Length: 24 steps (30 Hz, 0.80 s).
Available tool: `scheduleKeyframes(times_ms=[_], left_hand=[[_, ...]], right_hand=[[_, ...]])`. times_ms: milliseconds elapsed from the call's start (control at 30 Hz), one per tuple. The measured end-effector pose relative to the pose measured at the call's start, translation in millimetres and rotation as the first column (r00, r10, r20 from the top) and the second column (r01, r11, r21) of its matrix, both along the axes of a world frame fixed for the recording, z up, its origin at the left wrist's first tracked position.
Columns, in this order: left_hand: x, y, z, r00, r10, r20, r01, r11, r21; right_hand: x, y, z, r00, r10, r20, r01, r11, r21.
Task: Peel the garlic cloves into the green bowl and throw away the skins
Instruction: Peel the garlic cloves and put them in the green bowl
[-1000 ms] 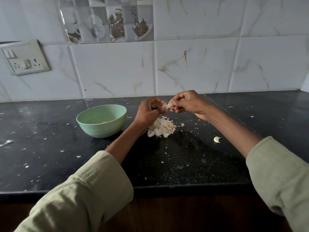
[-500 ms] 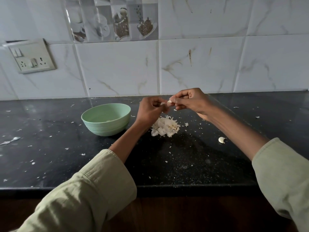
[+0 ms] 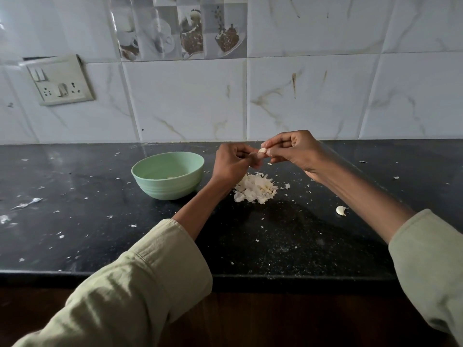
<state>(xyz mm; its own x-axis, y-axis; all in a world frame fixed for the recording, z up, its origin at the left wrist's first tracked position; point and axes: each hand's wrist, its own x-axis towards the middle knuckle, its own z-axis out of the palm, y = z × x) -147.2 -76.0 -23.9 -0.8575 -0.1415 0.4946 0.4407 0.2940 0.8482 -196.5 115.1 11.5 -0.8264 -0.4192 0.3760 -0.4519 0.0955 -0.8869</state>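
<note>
Nearest the camera, two pale green sleeves (image 3: 140,284) reach over the front edge of the black countertop (image 3: 288,246), whose surface is sprinkled with small white flecks of skin. To the right of the hands and nearer the person, beside the right forearm, one loose garlic clove (image 3: 341,210) lies alone on the counter. Directly below the hands sits a heap of garlic skins (image 3: 255,188), just beside the left wrist.

Above that heap both hands are raised and meet. The left hand (image 3: 231,165) has its fingers curled, its fingertips pinching one end of a small garlic clove (image 3: 262,150); the right hand (image 3: 293,150) is curled too, its thumb and fingers pinching the same clove from the other side. The clove is held between the two hands, clear of the counter.

Left of the left hand and close to it stands the green bowl (image 3: 167,187), upright; something small and pale lies at its bottom, too indistinct to name.

Beyond the hands rises the marbled white tiled wall (image 3: 313,96), with a switch and socket plate (image 3: 60,81) far to the left.
</note>
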Motion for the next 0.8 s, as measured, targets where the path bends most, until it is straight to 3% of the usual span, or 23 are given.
scheduleKeyframes(times_ms=[467, 533, 667, 800], left_hand=[[-8.0, 1.8, -6.4, 0.999, -0.027, 0.042, 0.024, 0.998, 0.061], [-9.1, 0.3, -6.6, 0.999, 0.001, 0.036, -0.003, 0.999, 0.045], [-6.9, 0.2, -4.7, 0.997, 0.076, 0.011, -0.076, 0.996, -0.049], [-6.7, 1.2, -4.0, 0.995, 0.094, 0.011, -0.093, 0.989, -0.113]], right_hand=[[2.3, -4.7, -0.4, 0.992, -0.069, -0.108, 0.082, 0.99, 0.119], [3.4, -4.1, 0.6, 0.982, -0.078, -0.172, 0.105, 0.983, 0.153], [8.2, -4.4, 3.5, 0.889, -0.115, -0.443, 0.218, 0.958, 0.188], [6.7, -4.3, 2.7, 0.853, -0.121, -0.508, 0.258, 0.943, 0.208]])
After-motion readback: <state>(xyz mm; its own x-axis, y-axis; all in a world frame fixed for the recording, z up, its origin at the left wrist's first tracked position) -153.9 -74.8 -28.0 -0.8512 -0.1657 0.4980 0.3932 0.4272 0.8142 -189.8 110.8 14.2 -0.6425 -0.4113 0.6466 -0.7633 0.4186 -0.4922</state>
